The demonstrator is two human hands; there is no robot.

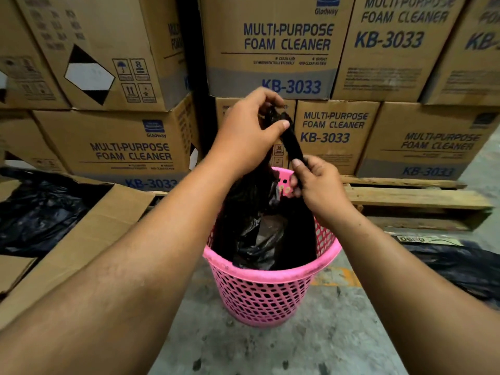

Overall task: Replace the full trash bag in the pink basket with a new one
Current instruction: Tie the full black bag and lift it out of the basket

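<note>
Brown boxes point(130, 147) filled the top of the frame. Mid-frame, the left hand point(243, 131) and right hand point(316, 182) pinched the black bag point(259, 228) above the pink basket point(265, 296).

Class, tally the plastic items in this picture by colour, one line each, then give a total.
Pink: 1, the basket
Black: 3, the trash bag held by both hands, a bag at left, a bag at right
Total: 4

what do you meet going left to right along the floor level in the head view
black bag → flattened cardboard → pink basket → wooden pallet → second black bag
</note>
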